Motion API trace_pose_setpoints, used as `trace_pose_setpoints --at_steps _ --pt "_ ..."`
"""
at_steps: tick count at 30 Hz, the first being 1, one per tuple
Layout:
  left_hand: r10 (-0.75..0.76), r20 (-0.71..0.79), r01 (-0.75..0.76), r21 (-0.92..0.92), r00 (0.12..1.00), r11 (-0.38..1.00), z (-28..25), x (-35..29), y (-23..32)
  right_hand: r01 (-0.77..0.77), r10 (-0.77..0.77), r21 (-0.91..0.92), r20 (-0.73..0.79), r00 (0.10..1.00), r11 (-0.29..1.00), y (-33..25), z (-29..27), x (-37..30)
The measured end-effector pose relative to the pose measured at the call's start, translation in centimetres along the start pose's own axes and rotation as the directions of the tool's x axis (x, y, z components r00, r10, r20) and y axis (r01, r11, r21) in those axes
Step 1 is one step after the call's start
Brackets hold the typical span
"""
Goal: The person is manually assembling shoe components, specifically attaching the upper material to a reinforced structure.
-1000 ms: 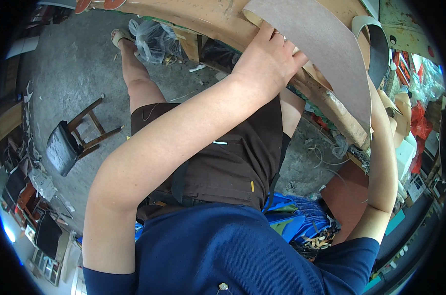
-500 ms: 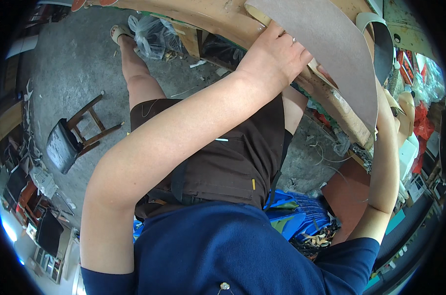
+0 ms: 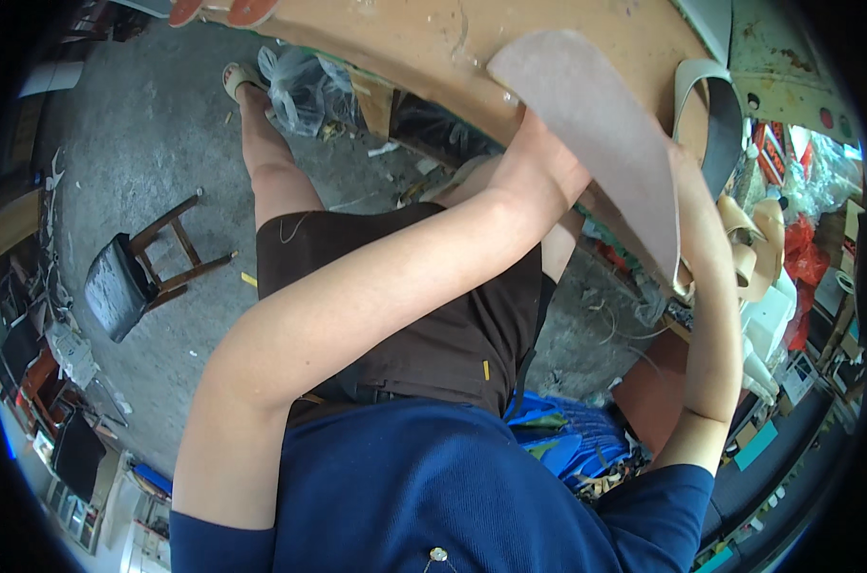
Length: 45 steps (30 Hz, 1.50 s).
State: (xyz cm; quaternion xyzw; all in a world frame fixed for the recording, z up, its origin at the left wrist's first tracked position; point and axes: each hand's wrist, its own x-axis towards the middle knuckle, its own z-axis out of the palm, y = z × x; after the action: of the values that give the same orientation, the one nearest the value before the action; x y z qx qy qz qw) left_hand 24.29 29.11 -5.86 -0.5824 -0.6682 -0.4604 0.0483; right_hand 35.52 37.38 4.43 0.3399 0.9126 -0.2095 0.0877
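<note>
Sheet (image 3: 596, 124), grey-brown, tilted up over the desk (image 3: 424, 38) edge. My left hand (image 3: 539, 177) grips its lower edge, fingers hidden behind it. Right hand is behind the sheet, grip can't tell. Dark strap (image 3: 720, 134) just right of sheet. Stool (image 3: 137, 272) on floor, well left.

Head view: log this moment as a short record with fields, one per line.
Setting: workshop with a grey concrete floor
Left hand: grips the lower edge of a grey-brown leather sheet
Right hand: hidden behind the sheet; only the forearm shows
Surface: worn wooden workbench, with the sheet held over it
Nearby: small wooden stool on the floor, clear plastic bag under the bench
Clothing: navy shirt, dark brown shorts
</note>
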Motion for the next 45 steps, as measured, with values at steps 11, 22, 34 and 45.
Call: trace_pose_setpoints --at_steps 11,22,34,45 --pt "0.342 0.748 0.064 -0.454 0.569 0.889 -15.7 7.8 0.3 0.395 -0.346 0.136 -0.285 0.894 0.909 -0.8 -0.5 1.6" --pt "-0.194 0.558 0.454 -0.375 0.807 0.808 -9.5 2.0 -4.6 0.1 -0.02 0.077 -0.687 0.727 0.992 -0.3 -3.2 0.5" --pt "-0.073 0.348 0.098 -0.057 0.935 0.994 -7.9 6.0 -2.5 0.199 -0.019 0.324 -0.482 0.876 0.925 -0.4 1.4 2.3" --pt "-0.215 0.807 0.814 -0.461 0.55 0.354 -3.7 7.6 -6.6 0.204 0.056 0.271 -0.717 0.695 0.941 -1.4 2.8 2.7"
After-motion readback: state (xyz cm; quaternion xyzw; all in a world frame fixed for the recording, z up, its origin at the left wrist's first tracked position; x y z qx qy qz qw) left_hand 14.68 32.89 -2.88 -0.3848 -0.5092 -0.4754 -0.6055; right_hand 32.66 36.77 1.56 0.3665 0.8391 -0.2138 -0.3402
